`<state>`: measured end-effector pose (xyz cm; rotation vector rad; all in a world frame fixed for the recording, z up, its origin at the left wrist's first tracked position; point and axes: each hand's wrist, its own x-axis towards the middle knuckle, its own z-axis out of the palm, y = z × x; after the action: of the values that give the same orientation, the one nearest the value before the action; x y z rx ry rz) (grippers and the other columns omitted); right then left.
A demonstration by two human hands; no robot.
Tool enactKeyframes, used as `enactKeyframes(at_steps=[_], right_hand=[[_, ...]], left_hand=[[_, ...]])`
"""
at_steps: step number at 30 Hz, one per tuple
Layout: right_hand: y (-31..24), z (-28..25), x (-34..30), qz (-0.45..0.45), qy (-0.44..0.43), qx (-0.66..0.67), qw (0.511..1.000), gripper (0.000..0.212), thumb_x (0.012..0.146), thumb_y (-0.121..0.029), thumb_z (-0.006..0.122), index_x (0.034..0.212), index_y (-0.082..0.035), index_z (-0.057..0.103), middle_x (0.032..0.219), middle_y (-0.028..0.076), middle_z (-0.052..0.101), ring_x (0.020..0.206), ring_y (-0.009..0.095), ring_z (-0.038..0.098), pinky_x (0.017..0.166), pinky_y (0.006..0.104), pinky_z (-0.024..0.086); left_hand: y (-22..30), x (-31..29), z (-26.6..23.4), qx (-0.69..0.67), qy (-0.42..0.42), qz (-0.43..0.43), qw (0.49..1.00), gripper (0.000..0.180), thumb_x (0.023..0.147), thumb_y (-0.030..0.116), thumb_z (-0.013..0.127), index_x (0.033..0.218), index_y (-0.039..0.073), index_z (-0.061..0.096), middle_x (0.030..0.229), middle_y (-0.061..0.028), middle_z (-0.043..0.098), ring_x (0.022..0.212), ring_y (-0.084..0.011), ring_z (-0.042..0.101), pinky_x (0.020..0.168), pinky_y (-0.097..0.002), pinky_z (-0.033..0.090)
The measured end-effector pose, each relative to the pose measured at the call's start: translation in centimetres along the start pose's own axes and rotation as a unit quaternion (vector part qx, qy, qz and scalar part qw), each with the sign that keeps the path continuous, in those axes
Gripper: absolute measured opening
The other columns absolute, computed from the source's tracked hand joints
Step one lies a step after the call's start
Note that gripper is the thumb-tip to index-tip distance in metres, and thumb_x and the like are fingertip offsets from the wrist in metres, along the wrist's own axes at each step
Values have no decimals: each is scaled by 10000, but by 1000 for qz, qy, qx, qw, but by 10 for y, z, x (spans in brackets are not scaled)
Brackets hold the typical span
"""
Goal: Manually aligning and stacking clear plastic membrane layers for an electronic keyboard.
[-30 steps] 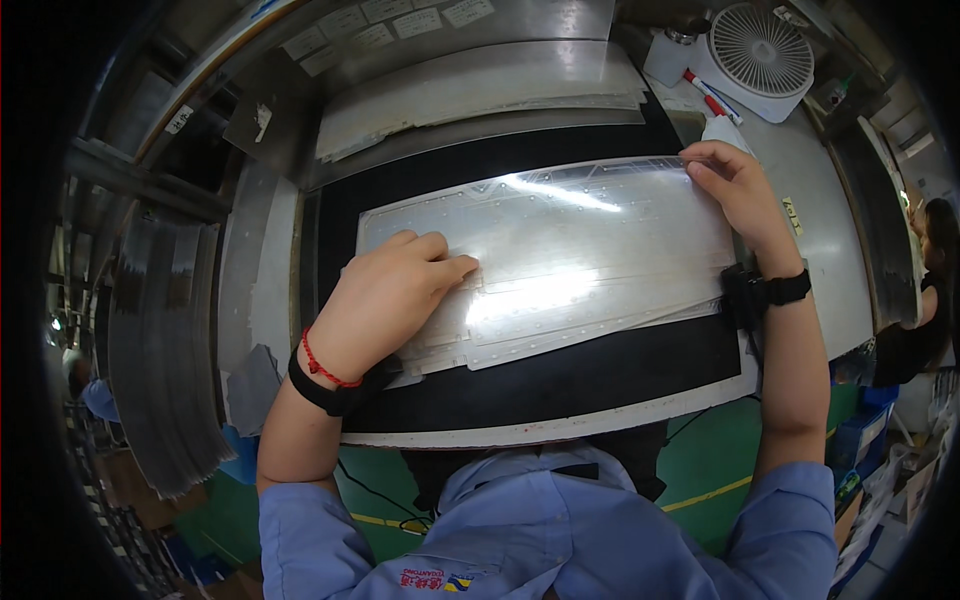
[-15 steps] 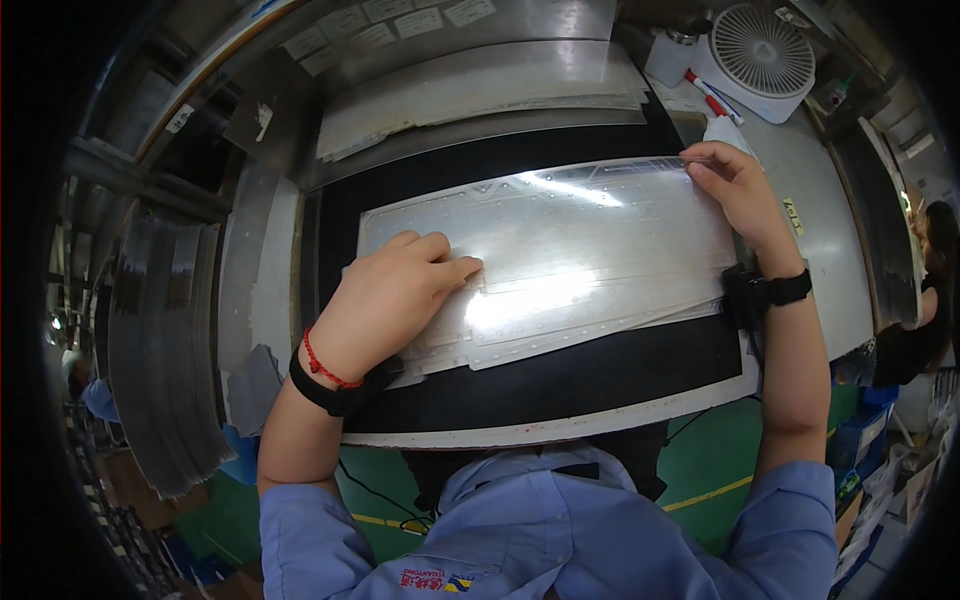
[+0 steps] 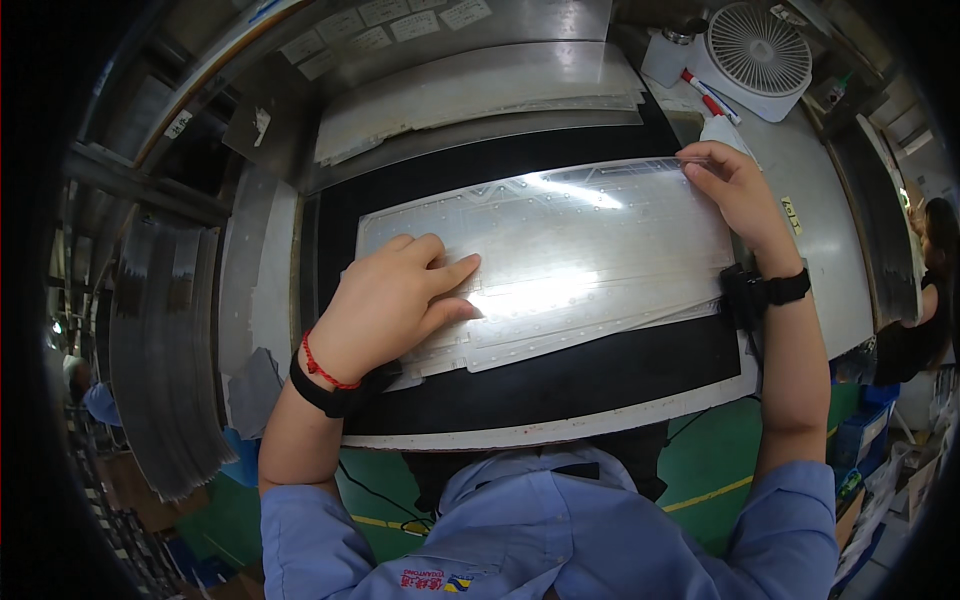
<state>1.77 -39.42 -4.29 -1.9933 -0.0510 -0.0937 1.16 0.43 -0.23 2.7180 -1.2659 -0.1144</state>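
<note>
Holding shiny sheet (image 3: 600,245) by corner, right hand (image 3: 735,190) curled, left hand (image 3: 388,300) atop, half-open.

The left hand (image 3: 385,300) lies palm down (thumb (image 3: 450,312) and index finger (image 3: 455,273) parted); the right hand (image 3: 735,190) is pinching, fingers bent.

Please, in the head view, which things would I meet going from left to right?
Stack of thin grey sheets → grey cloth → left hand → right hand → another person in black.
</note>
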Motion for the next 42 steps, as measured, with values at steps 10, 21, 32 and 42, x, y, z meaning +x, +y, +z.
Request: enactKeyframes(at_steps=[10,21,32,42], right_hand=[[-1,0,0,-3,4,-16,1000,174,911,-92,610,1069,-28,644,981,26,650,939,107,578,859,244,445],[1,0,0,-15,16,19,1000,163,914,-65,596,1063,-19,643,976,9,639,932,95,569,849,232,439],[0,0,1,-30,45,33,998,157,919,-72,590,1057,-13,638,958,8,631,920,93,564,845,229,435],[2,-1,2,-23,68,67,995,169,937,-102,586,1076,-15,628,961,3,630,909,78,563,836,211,434]], left_hand=[[-9,-1,-2,-98,24,10,995,398,792,311,714,1142,126,676,940,-49,590,834,-201,561,686,-309,477],[-98,-2,11,-413,307,-236,824,149,927,125,596,881,4,671,756,-12,635,706,-84,567,673,-222,449],[-134,-1,36,-535,298,-281,739,320,1019,309,442,953,41,602,888,-33,635,814,-94,573,735,-239,467],[-134,1,38,-629,168,-255,715,263,1013,277,452,1054,63,599,888,6,637,722,-61,581,653,-215,483]])
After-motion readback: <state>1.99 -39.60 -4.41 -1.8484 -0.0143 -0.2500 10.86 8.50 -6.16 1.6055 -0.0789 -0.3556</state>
